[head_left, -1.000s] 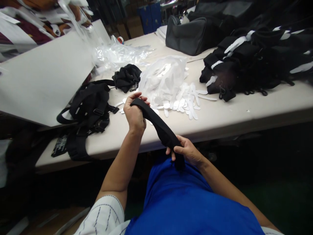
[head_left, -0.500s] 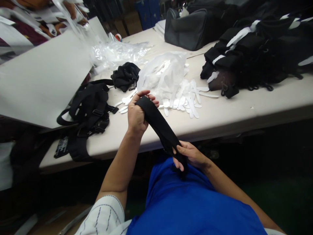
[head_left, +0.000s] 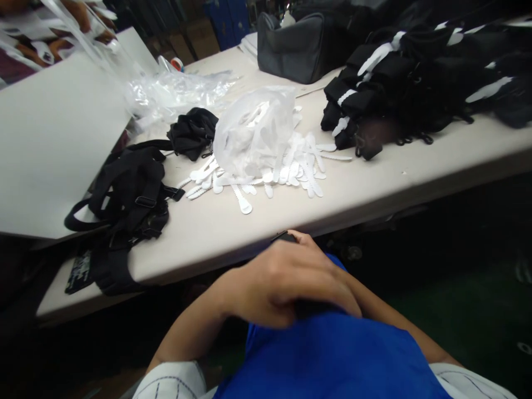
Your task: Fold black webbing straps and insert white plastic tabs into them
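Observation:
My left hand [head_left: 286,282] is down at my lap, just below the table edge, blurred by motion. Its fingers curl over a black padded strap [head_left: 284,237]; only a small dark end shows above the knuckles, and a dark patch under the fingers. This hand covers my right hand, so only the right forearm [head_left: 399,324] shows, coming in from the lower right. Both hands lie against my blue apron [head_left: 332,360].
On the pale table [head_left: 374,194] lie a scatter of white plastic strips [head_left: 249,183] beside a clear bag [head_left: 253,130], and a black harness of straps [head_left: 128,194] at the left. Stacked black bags [head_left: 415,83] sit at the right. A grey board [head_left: 54,144] lies at the left.
My left hand has dropped from above the table edge down to my lap, folding the strap onto the right hand. The view has shifted right and tilted down a little.

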Tool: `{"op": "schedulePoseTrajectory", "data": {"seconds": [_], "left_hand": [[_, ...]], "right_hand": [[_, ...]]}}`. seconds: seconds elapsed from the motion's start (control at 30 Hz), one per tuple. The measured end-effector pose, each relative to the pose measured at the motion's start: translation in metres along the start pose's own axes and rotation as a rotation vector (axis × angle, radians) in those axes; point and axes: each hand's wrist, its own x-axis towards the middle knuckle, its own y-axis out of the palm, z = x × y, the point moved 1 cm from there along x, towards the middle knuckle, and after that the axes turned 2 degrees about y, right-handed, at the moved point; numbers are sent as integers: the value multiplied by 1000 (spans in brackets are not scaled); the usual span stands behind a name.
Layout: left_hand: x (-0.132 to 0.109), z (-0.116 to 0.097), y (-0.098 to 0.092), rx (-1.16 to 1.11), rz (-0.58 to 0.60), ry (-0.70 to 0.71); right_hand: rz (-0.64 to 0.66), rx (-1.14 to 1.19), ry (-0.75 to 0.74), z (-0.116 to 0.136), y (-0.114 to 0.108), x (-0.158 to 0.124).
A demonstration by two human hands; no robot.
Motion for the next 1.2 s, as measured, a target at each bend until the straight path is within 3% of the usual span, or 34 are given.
{"op": "schedulePoseTrajectory", "data": {"seconds": [0.07,0.1,0.17,0.27,0.37,0.47,0.53,0.6,0.67,0.8,0.87,0.93,1.03,1.2], "left_hand": [[-1,-1,26,69,272,77],[-4,2,37,100,339,89],[-15,11,54,133,359,52],[-41,28,63,100,253,-141],[-69,41,62,69,39,-360],[-89,47,60,94,-293,-481],[-93,49,59,254,-571,-509],[-88,53,57,446,-747,-518],[-77,60,57,491,-743,-532],[-58,87,63,241,-703,-620],[-58,100,71,169,-692,-632],[-62,108,79,236,-660,-585],[-69,112,88,399,-642,-548],[-59,105,93,180,-648,-701]], "right_hand": [[4,177,46,1,3,-3],[10,288,69,2,3,-5],[20,476,71,8,0,-11],[20,581,-17,24,-10,-20],[0,570,-132,43,-16,-28],[-25,484,-265,58,-15,-33],[-39,407,-318,62,-11,-34],[-39,350,-331,62,-5,-36],[-29,335,-318,59,3,-36],[-69,375,-296,53,13,-35],[-96,406,-296,54,10,-34],[-114,429,-278,56,4,-33],[-165,424,-211,56,-6,-29],[-235,394,-183,51,-3,-19]]}}
